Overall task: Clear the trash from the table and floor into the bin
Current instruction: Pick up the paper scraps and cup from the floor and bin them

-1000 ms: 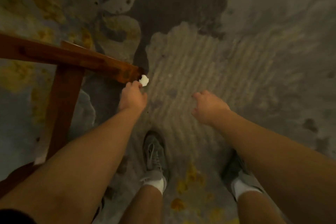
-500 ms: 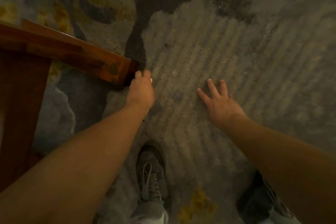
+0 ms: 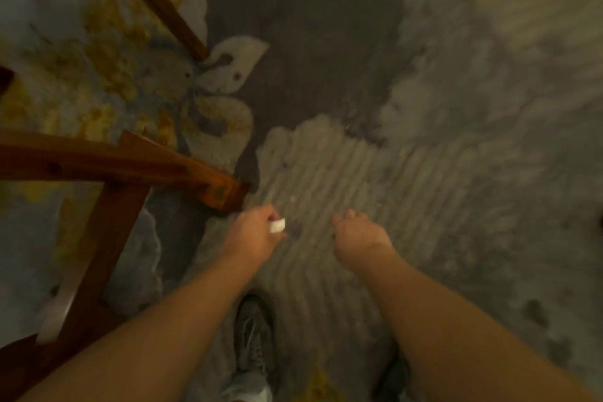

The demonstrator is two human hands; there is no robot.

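A small white scrap of paper [image 3: 277,225] is pinched in the fingers of my left hand [image 3: 256,233], which hangs above the patterned carpet just right of a wooden chair foot. My right hand [image 3: 357,238] hovers beside it, a hand's width to the right, fingers curled down and loosely bent with nothing in them. No bin is in sight. A tiny pale speck [image 3: 292,198] lies on the carpet just beyond my left hand.
A brown wooden chair frame [image 3: 130,166] fills the left side, its leg end at the carpet by my left hand. Another slanted wooden leg [image 3: 156,0] stands farther back. My grey shoes [image 3: 253,336] stand below my arms. Patterned carpet [image 3: 456,140] spreads to the right.
My left hand has lifted away from the chair foot with the white scrap in its fingers. My right hand went from spread flat to curled. The view has pulled back from the floor.
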